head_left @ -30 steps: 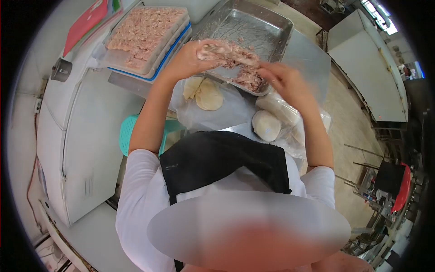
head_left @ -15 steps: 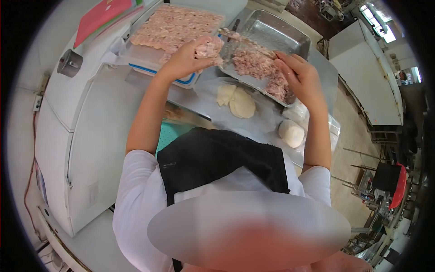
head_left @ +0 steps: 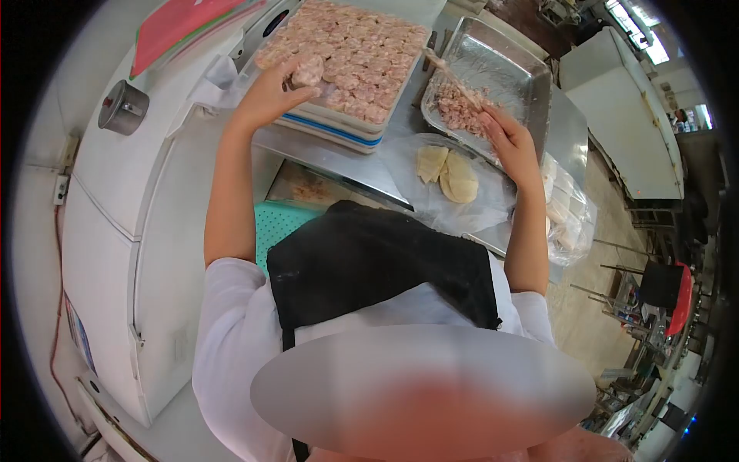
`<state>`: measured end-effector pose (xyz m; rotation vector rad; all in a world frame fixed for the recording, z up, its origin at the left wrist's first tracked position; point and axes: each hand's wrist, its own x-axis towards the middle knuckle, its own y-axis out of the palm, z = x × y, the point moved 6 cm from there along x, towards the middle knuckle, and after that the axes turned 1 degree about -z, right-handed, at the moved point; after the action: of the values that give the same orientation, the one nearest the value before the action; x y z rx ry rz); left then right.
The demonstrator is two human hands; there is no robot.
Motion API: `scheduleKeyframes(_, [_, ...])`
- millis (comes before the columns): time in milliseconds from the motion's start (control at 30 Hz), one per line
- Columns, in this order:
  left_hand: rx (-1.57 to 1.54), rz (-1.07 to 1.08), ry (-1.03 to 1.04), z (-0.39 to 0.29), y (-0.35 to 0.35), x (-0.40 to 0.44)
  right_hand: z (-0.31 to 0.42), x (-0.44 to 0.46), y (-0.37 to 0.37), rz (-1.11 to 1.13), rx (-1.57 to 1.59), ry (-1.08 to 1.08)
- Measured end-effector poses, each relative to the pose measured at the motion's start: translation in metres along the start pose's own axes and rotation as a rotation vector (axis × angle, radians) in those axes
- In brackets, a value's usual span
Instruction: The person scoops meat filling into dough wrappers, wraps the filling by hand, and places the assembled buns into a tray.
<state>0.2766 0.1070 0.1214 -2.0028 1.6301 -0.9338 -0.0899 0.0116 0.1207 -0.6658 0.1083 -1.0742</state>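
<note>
My left hand (head_left: 269,94) holds a filled dumpling (head_left: 308,70) between thumb and fingers, over the near left part of a container (head_left: 377,140) packed with rows of similar dumplings (head_left: 354,48). In my right hand (head_left: 509,142) is a thin spatula (head_left: 450,75) smeared with filling, its far end at the container's right side. Beneath it, pink minced filling (head_left: 460,108) lies in the near left part of a metal tray (head_left: 536,73). Round pale wrappers (head_left: 459,179) rest on a plastic sheet (head_left: 419,146) between the container and my right forearm.
Bagged pale dough (head_left: 568,208) lies at the table's right edge. A metal cup (head_left: 123,108) and red and green boards (head_left: 177,27) are on the white appliance at left. A green perforated basket (head_left: 281,225) stands near my apron. Another white cabinet (head_left: 623,115) is at the right.
My left hand has moved left from beside the filling tray to over the dumpling container. The view has turned left, so the container shows more fully. The spatula remains in my right hand.
</note>
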Motion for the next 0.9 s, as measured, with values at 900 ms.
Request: scheduleKeyframes(900, [0.287,0.030,-0.115,0.024,0.031,0.020,-0.052,-0.062,-0.001,-0.064,0.156,0.355])
